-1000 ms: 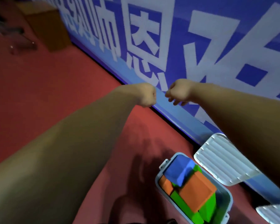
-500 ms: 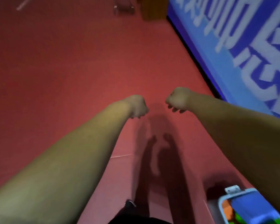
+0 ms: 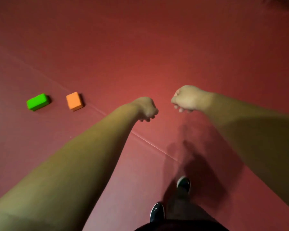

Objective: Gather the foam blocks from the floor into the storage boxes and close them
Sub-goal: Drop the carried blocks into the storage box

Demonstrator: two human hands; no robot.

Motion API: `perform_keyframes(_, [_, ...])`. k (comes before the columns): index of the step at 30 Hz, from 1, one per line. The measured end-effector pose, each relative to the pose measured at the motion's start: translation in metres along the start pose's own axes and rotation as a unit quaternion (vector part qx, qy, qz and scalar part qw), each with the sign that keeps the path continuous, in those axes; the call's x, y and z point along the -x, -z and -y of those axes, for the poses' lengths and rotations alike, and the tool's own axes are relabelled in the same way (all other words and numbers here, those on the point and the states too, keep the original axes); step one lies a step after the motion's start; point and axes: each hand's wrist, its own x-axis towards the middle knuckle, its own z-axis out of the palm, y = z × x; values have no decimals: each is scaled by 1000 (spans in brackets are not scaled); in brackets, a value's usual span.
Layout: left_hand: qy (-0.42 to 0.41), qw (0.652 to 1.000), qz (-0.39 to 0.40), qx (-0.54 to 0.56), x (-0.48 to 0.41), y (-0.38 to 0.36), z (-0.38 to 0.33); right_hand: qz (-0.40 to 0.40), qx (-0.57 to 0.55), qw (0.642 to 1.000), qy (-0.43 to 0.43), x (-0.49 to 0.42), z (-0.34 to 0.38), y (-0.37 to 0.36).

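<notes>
Left hand (image 3: pixel 146 108), right hand (image 3: pixel 186 99) hovering, empty fists | green block (image 3: pixel 37 102), orange block (image 3: pixel 74 101) lying at 10 o'clock | gathering unfinished

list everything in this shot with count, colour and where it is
green foam block: 1, green, on the floor, far left
orange foam block: 1, orange, on the floor, right of the green one, not touching it
floor: 1, red, fills the view, with a thin seam running diagonally
left shoe: 1, black, bottom centre
right shoe: 1, black, ahead of the left one
left hand: 1, centre, fingers curled, holds nothing
right hand: 1, right of centre, fingers curled, holds nothing
</notes>
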Motion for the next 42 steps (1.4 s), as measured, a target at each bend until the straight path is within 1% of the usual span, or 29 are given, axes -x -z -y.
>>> perform_keyframes(3, [53, 999, -1, 15, -6, 18, 52, 40, 7, 999, 28, -49, 31, -13])
perform_keyframes(7, [128, 990, -33, 46, -13, 52, 102, 94, 6, 994, 55, -115, 73, -21])
perform_keyframes(10, [191, 976, -66, 85, -19, 84, 131, 136, 1, 988, 72, -157, 122, -20])
perform_keyframes(13, [229, 960, -101, 125, -32, 114, 146, 171, 36, 976, 128, -188, 176, -19])
perform_keyframes(15, [238, 951, -132, 147, -37, 134, 152, 176, 48, 972, 150, -206, 213, -18])
perform_keyframes(19, [254, 933, -163, 195, -37, 165, 178, 204, 80, 959, 182, -234, 281, -26])
perform_keyframes(24, [310, 899, -192, 242, -33, 191, 264, 232, 115, 942, 215, -278, 371, -66])
perform_keyframes(27, [332, 885, -179, 273, -37, 206, 328, 251, 95, 937, 224, -305, 429, -96])
perform_keyframes(30, [340, 885, -160, 274, -51, 230, 398, 249, 81, 941, 216, -342, 494, -126])
perform_keyframes(33, [331, 885, -168, 283, -71, 273, 469, 245, 88, 943, 205, -381, 558, -153])
perform_keyframes(36, [326, 889, -155, 281, -74, 326, 526, 238, 124, 943, 195, -408, 624, -177])
perform_keyframes(39, [319, 899, -162, 252, -79, 384, 583, 224, 164, 935, 221, -432, 689, -196])
perform_keyframes(42, [313, 902, -173, 243, -79, 435, 632, 217, 208, 924, 238, -446, 741, -212])
